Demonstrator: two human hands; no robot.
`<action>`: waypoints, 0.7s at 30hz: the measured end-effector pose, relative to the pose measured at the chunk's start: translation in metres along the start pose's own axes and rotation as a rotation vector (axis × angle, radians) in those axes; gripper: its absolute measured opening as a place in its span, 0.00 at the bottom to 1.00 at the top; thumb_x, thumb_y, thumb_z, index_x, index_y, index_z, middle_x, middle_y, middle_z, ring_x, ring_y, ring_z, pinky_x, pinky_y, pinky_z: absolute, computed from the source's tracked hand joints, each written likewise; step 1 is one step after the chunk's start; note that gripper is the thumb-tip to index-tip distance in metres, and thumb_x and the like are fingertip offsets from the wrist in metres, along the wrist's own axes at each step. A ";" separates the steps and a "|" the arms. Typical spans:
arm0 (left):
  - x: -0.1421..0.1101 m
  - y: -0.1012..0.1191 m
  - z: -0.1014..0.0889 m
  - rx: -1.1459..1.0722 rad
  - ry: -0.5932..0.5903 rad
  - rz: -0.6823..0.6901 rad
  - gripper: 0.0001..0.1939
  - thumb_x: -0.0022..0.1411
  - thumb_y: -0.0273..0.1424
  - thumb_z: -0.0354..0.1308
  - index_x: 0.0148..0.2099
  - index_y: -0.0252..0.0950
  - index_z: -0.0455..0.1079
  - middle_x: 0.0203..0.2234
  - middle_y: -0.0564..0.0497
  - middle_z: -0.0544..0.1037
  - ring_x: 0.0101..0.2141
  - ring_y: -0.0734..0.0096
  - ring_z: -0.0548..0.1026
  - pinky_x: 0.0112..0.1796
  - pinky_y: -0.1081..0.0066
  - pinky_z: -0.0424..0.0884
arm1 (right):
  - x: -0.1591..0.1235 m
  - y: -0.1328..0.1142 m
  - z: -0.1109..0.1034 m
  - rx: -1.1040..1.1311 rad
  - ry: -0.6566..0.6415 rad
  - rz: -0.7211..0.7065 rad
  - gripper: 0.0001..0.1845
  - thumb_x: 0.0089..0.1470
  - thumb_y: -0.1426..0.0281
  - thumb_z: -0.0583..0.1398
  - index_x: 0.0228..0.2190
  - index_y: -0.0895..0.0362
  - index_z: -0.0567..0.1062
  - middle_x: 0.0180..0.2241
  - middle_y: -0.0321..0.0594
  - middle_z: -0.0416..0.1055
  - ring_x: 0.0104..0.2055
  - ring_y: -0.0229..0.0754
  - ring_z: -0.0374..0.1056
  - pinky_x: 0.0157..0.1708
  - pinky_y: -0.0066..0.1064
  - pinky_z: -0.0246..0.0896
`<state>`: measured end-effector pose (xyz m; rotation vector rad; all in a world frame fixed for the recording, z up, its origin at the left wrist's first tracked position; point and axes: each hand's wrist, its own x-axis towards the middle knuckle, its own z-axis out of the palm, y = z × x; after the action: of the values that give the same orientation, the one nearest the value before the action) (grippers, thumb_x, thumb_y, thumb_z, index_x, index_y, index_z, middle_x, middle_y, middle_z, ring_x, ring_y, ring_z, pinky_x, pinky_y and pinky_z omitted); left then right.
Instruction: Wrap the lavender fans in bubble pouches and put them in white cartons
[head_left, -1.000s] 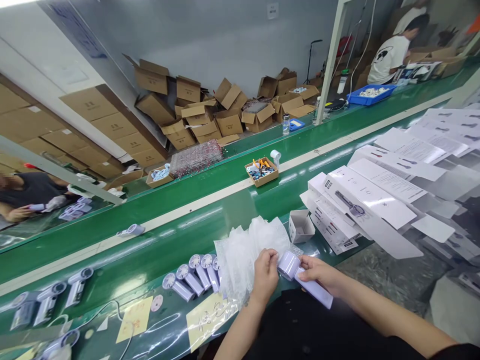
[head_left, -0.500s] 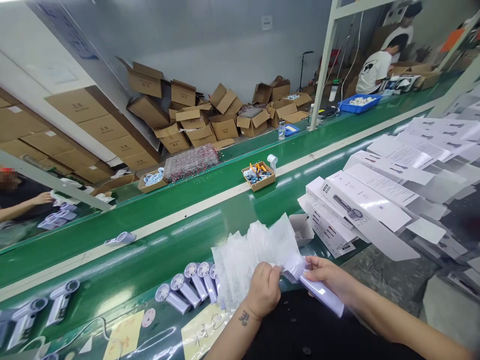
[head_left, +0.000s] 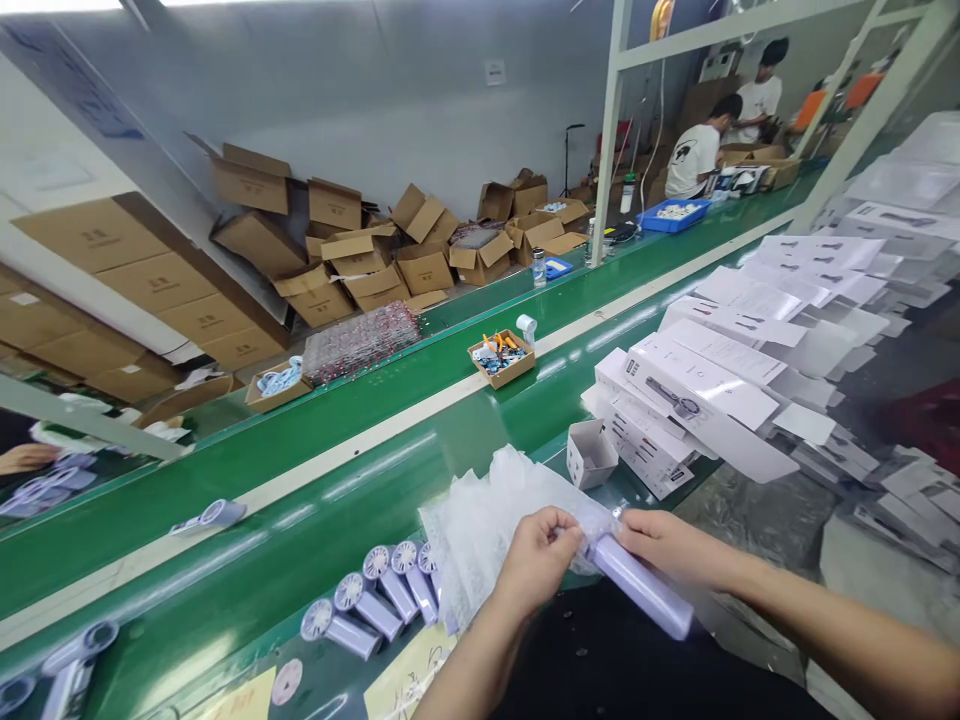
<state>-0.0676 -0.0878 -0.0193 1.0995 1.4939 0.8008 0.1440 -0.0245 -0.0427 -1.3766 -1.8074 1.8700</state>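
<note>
My right hand (head_left: 664, 548) is closed around the handle of a lilac hand-held fan (head_left: 643, 594), whose head sits inside a thin white bag. My left hand (head_left: 538, 555) pinches the mouth of that bag, on top of a stack of white foam bags (head_left: 480, 520) at the near edge of the green bench. Several more lilac fans (head_left: 375, 600) lie in a row just left of the stack.
White product boxes (head_left: 690, 400) are piled to the right, with a small open white box (head_left: 589, 452) in front. A carton of tools (head_left: 501, 358) sits by the green conveyor (head_left: 300, 440), one fan (head_left: 206, 516) on it. Other people work far right and far left.
The fan's head has gone from bare into the white bag, which my left hand has pulled over it. The view has swung left and down.
</note>
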 end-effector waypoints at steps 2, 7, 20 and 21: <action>-0.013 -0.006 0.005 0.009 -0.142 -0.059 0.07 0.52 0.32 0.56 0.30 0.32 0.70 0.16 0.57 0.64 0.19 0.79 0.58 0.21 0.76 0.53 | -0.028 -0.008 -0.009 -0.110 -0.153 0.019 0.17 0.53 0.59 0.58 0.20 0.57 0.69 0.24 0.35 0.63 0.20 0.31 0.59 0.14 0.22 0.50; -0.026 -0.014 0.016 -0.032 -0.209 0.009 0.07 0.50 0.31 0.57 0.30 0.32 0.72 0.17 0.56 0.65 0.19 0.80 0.58 0.21 0.76 0.52 | -0.079 -0.030 -0.010 -0.126 -0.089 -0.079 0.13 0.53 0.60 0.59 0.24 0.55 0.75 0.36 0.43 0.66 0.32 0.41 0.67 0.22 0.26 0.63; -0.019 0.007 -0.019 0.315 -0.101 0.710 0.48 0.45 0.41 0.68 0.65 0.39 0.51 0.55 0.38 0.67 0.51 0.51 0.68 0.50 0.54 0.66 | -0.034 -0.072 0.038 0.756 0.170 -0.228 0.15 0.47 0.58 0.62 0.24 0.58 0.71 0.26 0.37 0.71 0.30 0.39 0.68 0.35 0.34 0.66; -0.009 0.003 -0.016 0.322 -0.033 0.703 0.35 0.53 0.37 0.63 0.61 0.40 0.58 0.51 0.41 0.71 0.49 0.54 0.70 0.49 0.56 0.66 | -0.024 -0.067 0.035 0.717 0.175 -0.249 0.15 0.50 0.58 0.61 0.25 0.58 0.71 0.26 0.37 0.71 0.30 0.39 0.68 0.34 0.34 0.66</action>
<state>-0.0826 -0.0945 -0.0100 1.9248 1.2277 1.0202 0.1027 -0.0497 0.0201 -0.9580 -1.0007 1.9042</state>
